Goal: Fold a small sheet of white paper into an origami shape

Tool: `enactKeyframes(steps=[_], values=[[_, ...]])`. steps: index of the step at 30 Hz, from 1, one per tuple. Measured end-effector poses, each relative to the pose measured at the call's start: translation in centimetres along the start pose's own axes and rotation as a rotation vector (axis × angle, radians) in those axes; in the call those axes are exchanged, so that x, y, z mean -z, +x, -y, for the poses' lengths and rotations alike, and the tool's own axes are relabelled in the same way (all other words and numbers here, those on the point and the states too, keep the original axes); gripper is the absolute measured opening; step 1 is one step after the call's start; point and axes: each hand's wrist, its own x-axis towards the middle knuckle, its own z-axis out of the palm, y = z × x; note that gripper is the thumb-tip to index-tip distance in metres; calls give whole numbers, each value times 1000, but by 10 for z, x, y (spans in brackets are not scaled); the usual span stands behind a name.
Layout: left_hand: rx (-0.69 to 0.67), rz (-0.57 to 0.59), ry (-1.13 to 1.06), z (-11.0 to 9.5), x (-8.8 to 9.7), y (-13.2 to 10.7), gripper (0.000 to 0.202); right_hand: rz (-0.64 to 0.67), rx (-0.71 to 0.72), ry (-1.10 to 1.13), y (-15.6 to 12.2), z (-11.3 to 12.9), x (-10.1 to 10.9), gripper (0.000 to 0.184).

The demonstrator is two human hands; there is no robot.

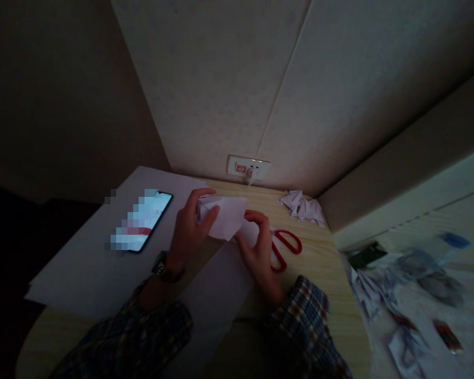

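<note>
A piece of folded white paper (229, 216) is held up over the wooden table, between my two hands. My left hand (191, 223) grips its left end, thumb on the near face and fingers behind. At the lower right corner, my right hand (256, 239) pinches the paper between thumb and bent fingers. Just right of that hand lie scissors with red handles (288, 242); their blades are mostly hidden by paper and the hand. Below the hands, a white paper sheet (221, 289) lies on the table.
A lit phone (150, 221) rests on large white sheets (79, 268) at the left. Folded paper pieces (302, 206) sit at the table's back right corner. A wall socket (248, 167) with a plug is behind. Bags and more paper (369, 292) lie beyond the right edge.
</note>
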Motion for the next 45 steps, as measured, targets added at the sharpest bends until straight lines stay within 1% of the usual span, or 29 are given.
enactKeyframes(steps=[5,10,16,22,29,36,38,42,45], values=[[-19,54,13,-3,-1,-3,31,-18,-35,11,-4,-2,1,19],[-61,139,-9,-1,-2,-4,32,18,-38,8,-1,2,1,14],[-99,235,-8,3,-5,-4,34,86,-28,29,0,4,1,18],[-168,256,-26,1,-8,-5,38,120,-19,50,-2,-2,0,28],[-238,322,-52,5,-9,-4,43,135,-68,91,2,-4,-3,41],[-200,364,-141,4,-8,-4,47,88,-147,179,4,-7,-3,32],[-178,360,-172,3,-7,-4,47,76,-158,184,4,-6,-2,29],[-130,344,-195,2,-7,-3,48,54,-131,125,3,-4,-1,23],[-123,367,-191,1,-8,-3,55,45,-92,59,3,-3,-1,20]])
